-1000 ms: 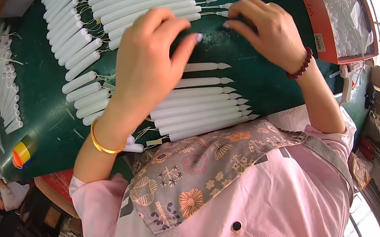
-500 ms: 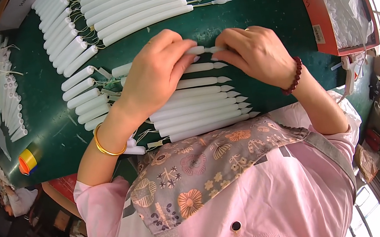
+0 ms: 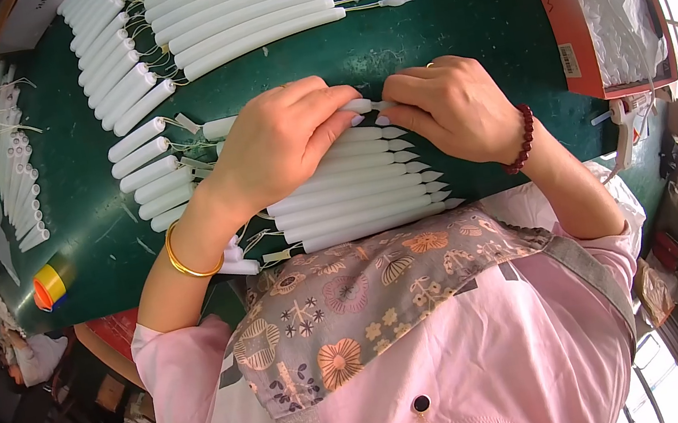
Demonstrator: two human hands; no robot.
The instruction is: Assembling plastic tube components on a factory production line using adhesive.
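Note:
A white electronic taper candle lies across the middle, its tube running left beneath my left hand. Thumb and fingers of that hand are closed around the candle's tip end. Facing it, my right hand pinches the small piece at the candle's end, which its fingers mostly hide. Just nearer to me lies a row of similar candles with flame-shaped tips pointing right. Short white tubes, joined by thin wires, sit left of my left hand.
More wired white candles lie at the back of the green table. A red box of clear-bagged white pieces stands at right, near a glue gun. A yellow tape roll and bundled tubes are at left.
Both hands have shifted slightly toward me with the candle, now covering part of the nearer row. The fingertips remain closed around the candle's end.

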